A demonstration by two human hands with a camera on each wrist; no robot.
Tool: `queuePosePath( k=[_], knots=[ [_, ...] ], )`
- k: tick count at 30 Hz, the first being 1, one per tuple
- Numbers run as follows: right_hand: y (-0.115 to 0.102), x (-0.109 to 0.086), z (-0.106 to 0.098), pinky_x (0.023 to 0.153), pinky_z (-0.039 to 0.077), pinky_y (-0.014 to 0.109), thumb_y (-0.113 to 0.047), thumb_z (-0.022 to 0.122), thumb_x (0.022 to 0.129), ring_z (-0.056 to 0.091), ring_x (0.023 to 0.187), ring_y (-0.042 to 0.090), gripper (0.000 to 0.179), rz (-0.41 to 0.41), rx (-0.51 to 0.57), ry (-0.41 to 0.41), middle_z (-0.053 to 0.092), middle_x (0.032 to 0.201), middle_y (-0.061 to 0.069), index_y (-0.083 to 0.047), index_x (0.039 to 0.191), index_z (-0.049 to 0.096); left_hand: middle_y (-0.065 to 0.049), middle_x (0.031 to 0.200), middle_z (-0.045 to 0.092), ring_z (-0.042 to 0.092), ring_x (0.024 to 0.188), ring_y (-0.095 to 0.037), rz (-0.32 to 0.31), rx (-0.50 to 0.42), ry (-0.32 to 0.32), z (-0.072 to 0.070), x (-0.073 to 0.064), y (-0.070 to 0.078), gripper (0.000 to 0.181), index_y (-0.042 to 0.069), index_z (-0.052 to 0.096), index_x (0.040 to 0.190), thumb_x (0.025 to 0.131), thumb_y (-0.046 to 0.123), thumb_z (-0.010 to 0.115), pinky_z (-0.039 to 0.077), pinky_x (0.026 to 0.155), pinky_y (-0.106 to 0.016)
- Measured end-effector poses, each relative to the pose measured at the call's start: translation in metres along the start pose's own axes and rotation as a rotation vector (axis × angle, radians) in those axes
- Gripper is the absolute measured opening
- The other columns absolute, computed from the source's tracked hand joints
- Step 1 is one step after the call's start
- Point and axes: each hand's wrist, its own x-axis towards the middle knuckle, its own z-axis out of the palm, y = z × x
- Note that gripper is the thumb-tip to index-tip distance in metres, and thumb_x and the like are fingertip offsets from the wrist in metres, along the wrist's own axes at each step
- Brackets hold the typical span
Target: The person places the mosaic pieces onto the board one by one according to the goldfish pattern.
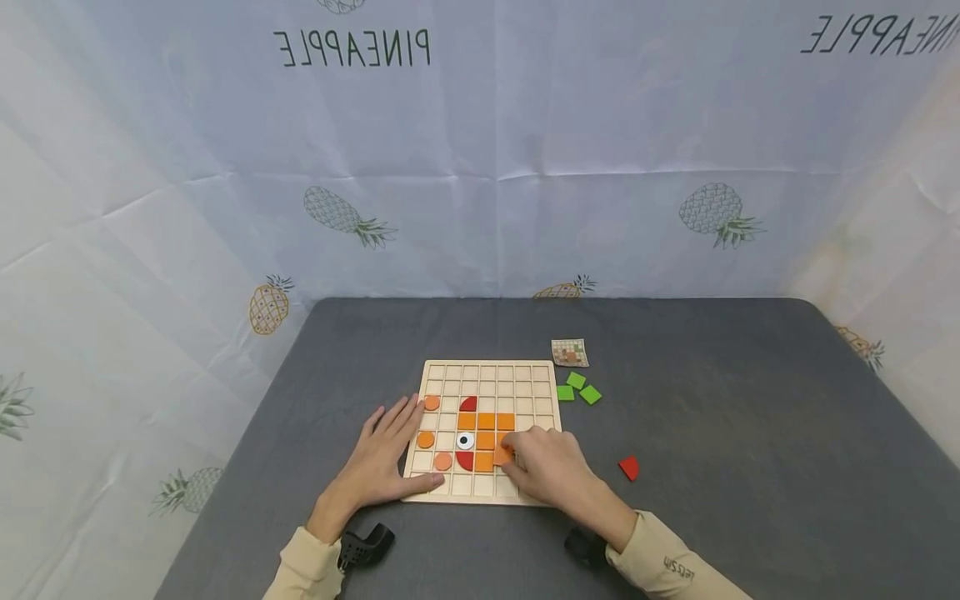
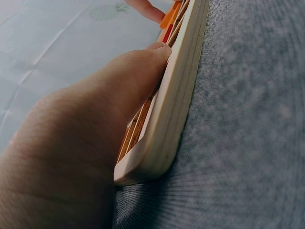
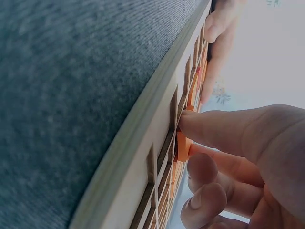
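Observation:
A pale wooden grid board (image 1: 525,387) lies on the dark table. My left hand (image 1: 380,460) spreads straight fingers over its left edge, the thumb resting on the front corner. With thumb and fingers, my right hand (image 1: 551,465) pinches an orange square tile (image 3: 182,147), which sits tilted at a cell right of the other orange squares (image 1: 486,421). An eye disc (image 1: 465,440) lies left of those squares, with a red quarter-circle (image 1: 468,404) above and another (image 1: 465,460) below. Several orange round discs (image 1: 426,439) fill cells nearer my left hand.
Several green square tiles (image 1: 590,394) lie off the board's right side, below a small picture card (image 1: 570,352). A loose red quarter-circle tile (image 1: 629,468) is further right on the table (image 1: 720,400). A pineapple-print curtain (image 1: 480,233) hangs behind.

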Motion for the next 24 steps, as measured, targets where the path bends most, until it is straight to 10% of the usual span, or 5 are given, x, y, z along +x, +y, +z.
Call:
queuePosePath(
  k=[7, 14, 24],
  knots=[
    [0.0002, -0.0011, -0.0004, 0.042, 0.016, 0.023, -0.021, 0.078, 0.088, 0.028, 0.048, 0.004, 0.009, -0.001, 0.018, -0.003, 0.037, 0.055, -0.010, -0.013, 0.094, 0.079, -0.012, 0.170, 0.027, 0.027, 0.157, -0.035, 0.001, 0.000, 0.002, -0.0011, 0.0002, 0.0008, 0.111, 0.007, 0.030, 0.162, 0.080, 0.071, 0.068, 0.016, 0.124, -0.063],
    [0.0006, -0.0036, -0.0042, 0.041, 0.026, 0.022, -0.019, 0.080, 0.085, 0.036, 0.049, 0.003, 0.018, 0.018, 0.070, -0.042, 0.076, 0.080, -0.001, -0.013, 0.101, 0.081, -0.012, 0.170, 0.027, 0.027, 0.157, -0.035, -0.001, 0.006, 0.002, -0.0006, 0.0002, 0.0008, 0.111, 0.007, 0.030, 0.162, 0.080, 0.071, 0.068, 0.016, 0.124, -0.063],
    [0.0017, -0.0048, -0.0047, 0.043, 0.019, 0.022, -0.021, 0.084, 0.083, 0.031, 0.046, 0.005, 0.024, 0.081, 0.144, -0.100, 0.054, 0.058, -0.009, -0.014, 0.106, 0.082, -0.012, 0.170, 0.026, 0.026, 0.158, -0.036, -0.003, -0.001, -0.006, -0.0001, 0.0002, 0.0001, 0.110, 0.007, 0.029, 0.162, 0.080, 0.071, 0.067, 0.015, 0.124, -0.064]
  ],
)
